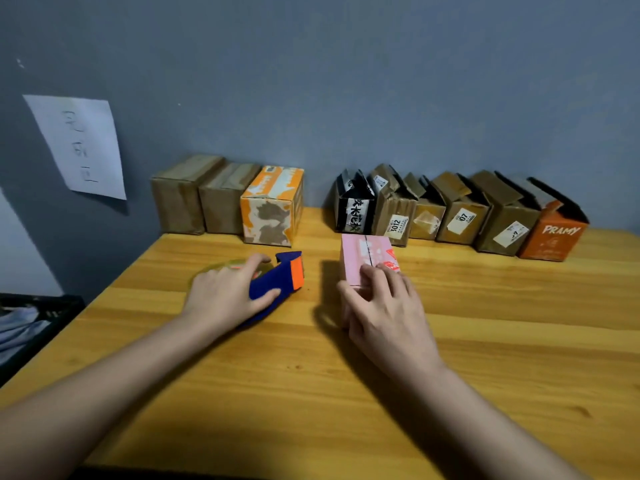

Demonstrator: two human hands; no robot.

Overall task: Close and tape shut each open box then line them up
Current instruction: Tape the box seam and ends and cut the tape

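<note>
Near the table's middle, toward its back edge, the pink box (pixel 363 259) sits with flaps down. We judge it light, stiff card, best held by its sides. Our right hand (pixel 384 306) grips its near end; our left hand (pixel 225 296) holds the tape dispenser (pixel 277 285).

Two bare forearms reach forward. The left hand (pixel 225 296) lies palm down, fingers curled in a grip. The right hand (pixel 384 306) is also palm down, fingers bent, pressing downward.
</note>
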